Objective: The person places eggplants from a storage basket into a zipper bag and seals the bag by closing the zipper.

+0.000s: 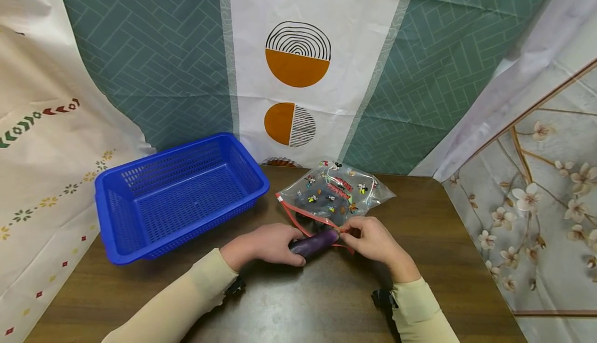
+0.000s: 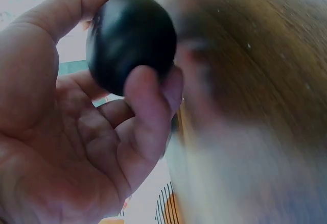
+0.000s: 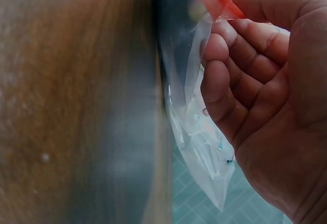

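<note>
My left hand (image 1: 272, 243) grips a dark purple eggplant (image 1: 313, 245) by its left end, low over the table. In the left wrist view the eggplant's rounded, shiny end (image 2: 130, 40) sits between thumb and fingers. The eggplant's other end points right, at the mouth of a clear zip bag (image 1: 345, 193) printed with cartoon figures. Thumb and forefinger of my right hand (image 1: 373, 237) pinch the bag's red-orange zip edge (image 3: 217, 0), beside the eggplant's tip. Something dark (image 3: 176, 25) shows through the bag's clear film, its outline partly hidden.
A blue perforated plastic basket (image 1: 186, 205) stands on the brown wooden table (image 1: 420, 213), left of the bag. Patterned cloths hang behind the table (image 1: 401, 73) and at both sides.
</note>
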Tool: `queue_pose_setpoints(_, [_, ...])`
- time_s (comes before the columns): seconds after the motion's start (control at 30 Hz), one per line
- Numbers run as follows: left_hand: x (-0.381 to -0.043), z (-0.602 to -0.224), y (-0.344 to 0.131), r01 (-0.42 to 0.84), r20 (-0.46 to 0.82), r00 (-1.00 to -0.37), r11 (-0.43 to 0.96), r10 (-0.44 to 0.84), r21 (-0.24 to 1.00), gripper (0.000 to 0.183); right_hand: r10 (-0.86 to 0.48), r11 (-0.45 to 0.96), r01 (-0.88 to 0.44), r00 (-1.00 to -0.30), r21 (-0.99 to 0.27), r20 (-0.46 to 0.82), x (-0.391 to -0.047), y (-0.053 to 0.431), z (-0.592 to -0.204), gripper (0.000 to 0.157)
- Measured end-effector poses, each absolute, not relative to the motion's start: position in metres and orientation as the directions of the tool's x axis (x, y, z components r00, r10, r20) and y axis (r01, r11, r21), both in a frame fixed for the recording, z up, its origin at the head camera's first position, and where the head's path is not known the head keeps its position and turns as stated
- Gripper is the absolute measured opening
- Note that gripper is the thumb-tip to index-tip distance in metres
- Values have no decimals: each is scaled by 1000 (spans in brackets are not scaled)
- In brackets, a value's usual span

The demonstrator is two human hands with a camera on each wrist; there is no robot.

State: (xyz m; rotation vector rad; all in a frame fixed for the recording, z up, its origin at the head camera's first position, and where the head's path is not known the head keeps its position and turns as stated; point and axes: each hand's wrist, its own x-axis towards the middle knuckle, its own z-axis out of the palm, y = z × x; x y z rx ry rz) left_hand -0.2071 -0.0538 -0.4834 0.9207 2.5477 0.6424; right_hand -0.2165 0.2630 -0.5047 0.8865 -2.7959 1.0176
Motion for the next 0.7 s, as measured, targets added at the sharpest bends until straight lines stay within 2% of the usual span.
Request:
queue_pose_setpoints(0.33, [-207,-483,-44,491,-146,-750,690,645,532,53,-506,623,-527,-835,-578,216,-216,262,-505,15])
queue_pose_setpoints(0.7, [-210,-490,-36,448,-151,-753,668,640,595,38,-513,612,-531,-831,-586,217,-216,262,-503,17])
